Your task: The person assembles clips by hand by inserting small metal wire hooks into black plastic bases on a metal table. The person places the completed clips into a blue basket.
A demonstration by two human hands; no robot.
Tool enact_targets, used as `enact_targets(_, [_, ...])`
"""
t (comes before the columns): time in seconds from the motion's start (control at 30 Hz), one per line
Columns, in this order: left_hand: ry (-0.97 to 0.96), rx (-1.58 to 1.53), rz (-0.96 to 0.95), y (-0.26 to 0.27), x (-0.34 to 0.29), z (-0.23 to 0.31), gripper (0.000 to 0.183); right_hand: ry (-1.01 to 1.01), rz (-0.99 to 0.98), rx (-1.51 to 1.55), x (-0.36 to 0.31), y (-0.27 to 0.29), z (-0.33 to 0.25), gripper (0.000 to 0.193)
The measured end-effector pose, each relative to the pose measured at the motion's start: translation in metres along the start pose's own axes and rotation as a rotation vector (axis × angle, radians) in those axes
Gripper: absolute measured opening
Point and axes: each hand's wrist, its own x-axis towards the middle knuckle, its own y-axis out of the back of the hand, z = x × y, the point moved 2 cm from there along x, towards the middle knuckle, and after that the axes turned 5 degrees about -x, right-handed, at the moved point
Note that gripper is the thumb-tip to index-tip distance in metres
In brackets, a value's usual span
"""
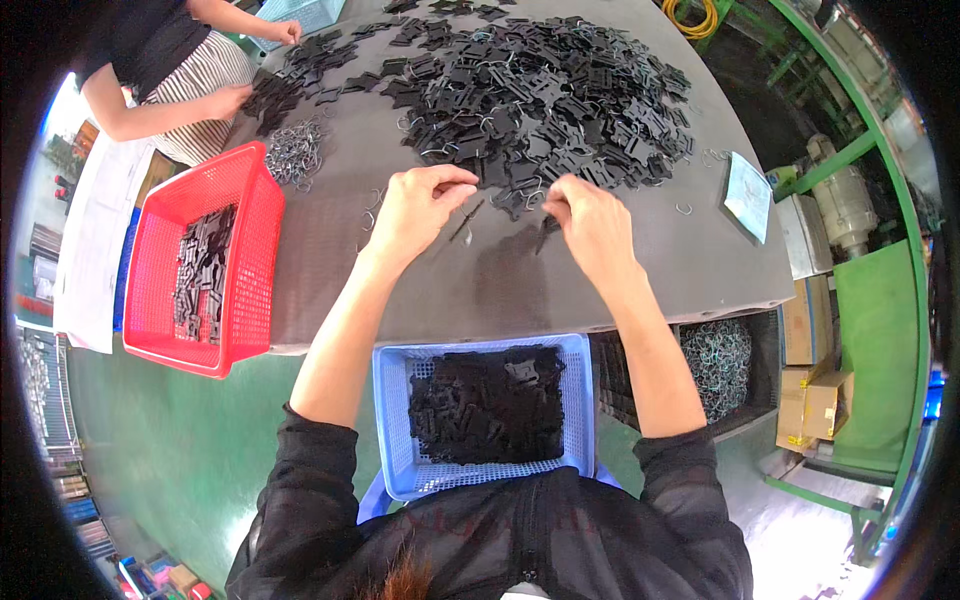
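Note:
A large heap of flat black plastic pieces (550, 100) with notched edges, mixed with bent silvery wire hooks, covers the far part of the table. My left hand (415, 208) is closed in a pinch at the heap's near edge; what its fingertips hold, if anything, cannot be made out. A thin black piece (466, 221) lies on the table just beside it. To the right, my right hand (598, 235) is also pinched, with a small black plastic piece (545, 232) showing below its fingertips. Near those fingers is a silvery wire hook (530, 200).
A blue basket (392, 420) of black pieces stands against me below the table (400, 300) edge. At left is a red basket (262, 270) with more pieces. Loose hooks (295, 152) lie nearby. Another person's hand (230, 102) works far left. A crate of hooks (716, 365) sits lower right.

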Motion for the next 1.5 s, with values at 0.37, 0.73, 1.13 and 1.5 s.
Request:
enact_targets(0.37, [0.050,0.314,-0.170,-0.005,0.017,-0.016,0.025,-0.826,-0.524,0.768,0.017,-0.011,0.053,0.022])
enact_targets(0.73, [0.412,-0.570,-0.289,0.019,0.008,-0.038,0.021,-0.161,-0.119,-0.003,-0.005,-0.040,0.023,0.019])
enact_targets(1.13, [0.005,0.011,-0.023,0.026,-0.012,-0.020,0.015,-0.238,-0.124,0.112,0.031,-0.092,-0.039,0.022])
enact_targets(1.5, [-0.154,0.230,0.090,0.007,-0.026,-0.009,0.013,-0.202,-0.013,0.303,0.033,-0.054,-0.014,0.012])
